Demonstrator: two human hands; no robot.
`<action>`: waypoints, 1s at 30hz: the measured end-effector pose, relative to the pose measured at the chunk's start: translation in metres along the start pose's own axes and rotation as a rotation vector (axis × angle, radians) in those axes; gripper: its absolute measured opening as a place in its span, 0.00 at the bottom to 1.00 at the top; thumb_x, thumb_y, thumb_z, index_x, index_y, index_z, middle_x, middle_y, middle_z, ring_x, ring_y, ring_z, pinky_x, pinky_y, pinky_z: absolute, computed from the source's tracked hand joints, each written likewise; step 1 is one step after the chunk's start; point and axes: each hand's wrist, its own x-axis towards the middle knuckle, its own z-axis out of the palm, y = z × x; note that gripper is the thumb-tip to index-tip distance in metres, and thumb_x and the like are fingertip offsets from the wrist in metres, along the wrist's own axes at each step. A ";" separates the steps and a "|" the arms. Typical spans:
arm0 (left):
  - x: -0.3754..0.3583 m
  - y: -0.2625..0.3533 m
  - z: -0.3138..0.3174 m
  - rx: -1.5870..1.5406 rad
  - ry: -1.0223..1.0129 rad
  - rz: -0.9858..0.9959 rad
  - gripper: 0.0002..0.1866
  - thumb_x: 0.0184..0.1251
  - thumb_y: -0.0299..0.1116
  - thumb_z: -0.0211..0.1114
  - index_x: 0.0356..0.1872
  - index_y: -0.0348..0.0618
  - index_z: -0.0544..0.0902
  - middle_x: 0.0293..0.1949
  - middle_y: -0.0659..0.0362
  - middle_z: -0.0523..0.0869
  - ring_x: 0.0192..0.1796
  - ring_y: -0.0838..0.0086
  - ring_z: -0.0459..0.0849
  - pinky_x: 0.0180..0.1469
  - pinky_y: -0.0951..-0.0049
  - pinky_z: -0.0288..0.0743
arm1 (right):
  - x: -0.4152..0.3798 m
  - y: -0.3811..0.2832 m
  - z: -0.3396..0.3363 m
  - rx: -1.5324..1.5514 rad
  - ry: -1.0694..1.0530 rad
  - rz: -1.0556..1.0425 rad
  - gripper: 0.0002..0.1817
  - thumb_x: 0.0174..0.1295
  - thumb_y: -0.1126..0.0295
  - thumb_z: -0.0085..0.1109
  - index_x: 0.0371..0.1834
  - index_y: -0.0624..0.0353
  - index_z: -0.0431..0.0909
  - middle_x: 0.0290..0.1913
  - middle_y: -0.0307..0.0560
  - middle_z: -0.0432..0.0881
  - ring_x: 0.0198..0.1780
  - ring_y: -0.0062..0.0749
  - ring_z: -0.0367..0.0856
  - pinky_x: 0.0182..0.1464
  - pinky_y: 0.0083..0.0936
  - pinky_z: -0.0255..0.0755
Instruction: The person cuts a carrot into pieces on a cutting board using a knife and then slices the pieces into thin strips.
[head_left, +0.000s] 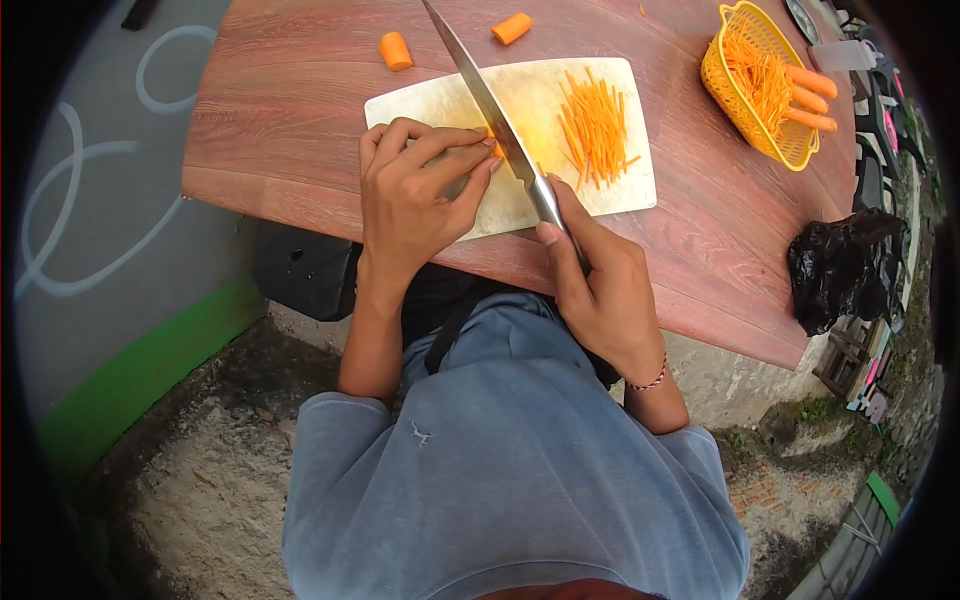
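Observation:
My left hand (425, 190) is closed on a small piece of carrot (494, 141), pressing it to the white cutting board (400, 104); the fingers cover most of it. In my right hand (605, 265) is the handle of a large kitchen knife (487, 103), its blade slanting up and left across the board, right beside my left fingertips. A pile of thin carrot strips (597, 130) lies on the right part of the board. Beyond the board's far edge, two carrot chunks, one at the left (396, 51) and a carrot chunk farther right (512, 28), rest on the table.
The board lies on a reddish wooden table (270, 120). At the far right stands a yellow basket (797, 150) with shredded carrot and several whole carrots (812, 100). A black plastic bag (848, 268) hangs by the right edge, and a clear plastic container (843, 56) is behind.

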 end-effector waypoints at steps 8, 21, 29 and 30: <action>0.000 0.000 0.000 -0.013 -0.001 -0.006 0.09 0.56 0.30 0.83 0.39 0.49 0.97 0.45 0.68 0.96 0.44 0.71 0.85 0.55 0.66 0.72 | -0.007 0.000 0.006 -0.097 0.028 -0.090 0.25 0.77 0.70 0.63 0.75 0.67 0.75 0.33 0.67 0.83 0.32 0.64 0.85 0.36 0.50 0.77; 0.000 0.000 -0.001 -0.030 -0.009 -0.006 0.10 0.55 0.28 0.83 0.40 0.48 0.97 0.45 0.68 0.97 0.43 0.71 0.85 0.54 0.66 0.73 | 0.024 -0.003 0.018 -0.132 0.042 -0.087 0.23 0.79 0.70 0.59 0.73 0.66 0.74 0.33 0.67 0.85 0.32 0.64 0.87 0.34 0.52 0.78; -0.001 -0.001 -0.001 -0.025 0.004 -0.007 0.10 0.56 0.29 0.83 0.40 0.48 0.97 0.45 0.68 0.97 0.44 0.71 0.85 0.54 0.67 0.74 | 0.015 0.004 -0.005 -0.033 0.027 0.024 0.21 0.81 0.68 0.59 0.72 0.64 0.78 0.35 0.71 0.85 0.38 0.67 0.88 0.41 0.47 0.79; -0.001 -0.001 0.000 -0.030 0.006 -0.009 0.10 0.56 0.29 0.84 0.39 0.48 0.97 0.45 0.68 0.97 0.44 0.71 0.85 0.54 0.67 0.74 | 0.014 0.004 -0.006 -0.028 0.019 0.053 0.21 0.81 0.68 0.59 0.72 0.65 0.78 0.34 0.71 0.85 0.37 0.66 0.88 0.40 0.45 0.79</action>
